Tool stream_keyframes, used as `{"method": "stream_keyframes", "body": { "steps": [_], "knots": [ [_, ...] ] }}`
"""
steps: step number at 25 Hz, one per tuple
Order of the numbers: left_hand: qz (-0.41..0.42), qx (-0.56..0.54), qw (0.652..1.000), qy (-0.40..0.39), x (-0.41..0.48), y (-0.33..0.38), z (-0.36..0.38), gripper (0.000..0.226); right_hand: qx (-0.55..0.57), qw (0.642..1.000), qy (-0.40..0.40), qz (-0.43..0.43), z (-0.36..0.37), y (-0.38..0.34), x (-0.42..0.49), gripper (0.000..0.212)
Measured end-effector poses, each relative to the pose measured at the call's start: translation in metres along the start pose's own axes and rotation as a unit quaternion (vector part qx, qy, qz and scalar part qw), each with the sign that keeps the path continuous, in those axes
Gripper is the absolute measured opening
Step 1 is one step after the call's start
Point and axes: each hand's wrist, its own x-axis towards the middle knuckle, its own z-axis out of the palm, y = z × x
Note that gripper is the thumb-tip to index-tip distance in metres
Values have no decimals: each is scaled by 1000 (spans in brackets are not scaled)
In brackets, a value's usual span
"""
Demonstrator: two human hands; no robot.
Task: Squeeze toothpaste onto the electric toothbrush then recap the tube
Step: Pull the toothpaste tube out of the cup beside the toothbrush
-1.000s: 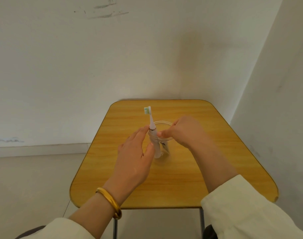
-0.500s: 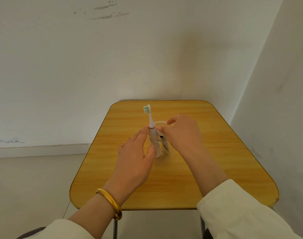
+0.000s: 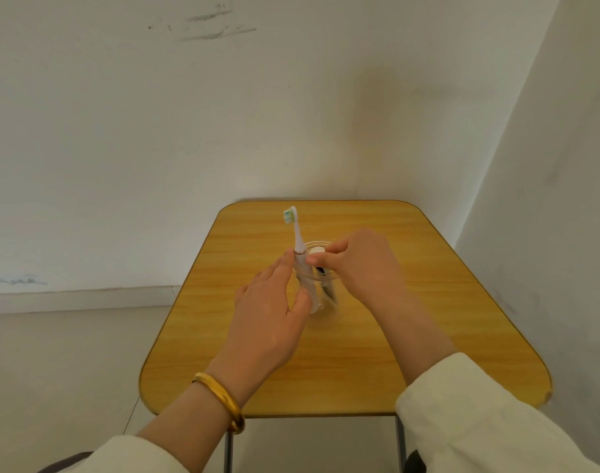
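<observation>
A white electric toothbrush (image 3: 298, 240) with green-and-white bristles stands tilted in a clear glass cup (image 3: 330, 278) at the middle of the table. My left hand (image 3: 271, 312) wraps the toothbrush handle from the left, fingers along it and thumb in front, low down. A toothpaste tube (image 3: 328, 291) also stands in the cup, its white cap end (image 3: 316, 250) up and its dark body visible through the glass. My right hand (image 3: 363, 264) pinches the tube's cap end just above the cup's rim with thumb and fingertips.
The yellow wooden table (image 3: 343, 353) has rounded corners and stands in a corner, with white walls behind and close on the right. A gold bangle (image 3: 223, 397) sits on my left wrist. Pale floor lies to the left.
My right hand has closed on the tube's top and risen a little, so the white cap end now shows above the rim. The left hand and toothbrush have barely moved.
</observation>
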Motion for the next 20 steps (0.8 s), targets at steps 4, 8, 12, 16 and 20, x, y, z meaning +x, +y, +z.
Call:
{"method": "stream_keyframes", "body": {
  "steps": [4,8,12,16,20],
  "knots": [
    [4,7,1000,-4,1,1,2,68,-10,1000,-6,-5,1,2,0,20],
    [0,10,1000,-6,1,2,2,68,53,993,101,-29,3,-4,-4,20],
    [0,9,1000,-9,1,3,1,67,186,964,175,-73,-10,-6,-10,12],
    [-10,6,1000,-11,1,3,-3,72,260,926,230,-146,-26,-3,-20,13],
    [-27,-16,1000,2,-2,4,-6,80,309,896,260,-187,-39,2,-30,13]
  ]
}}
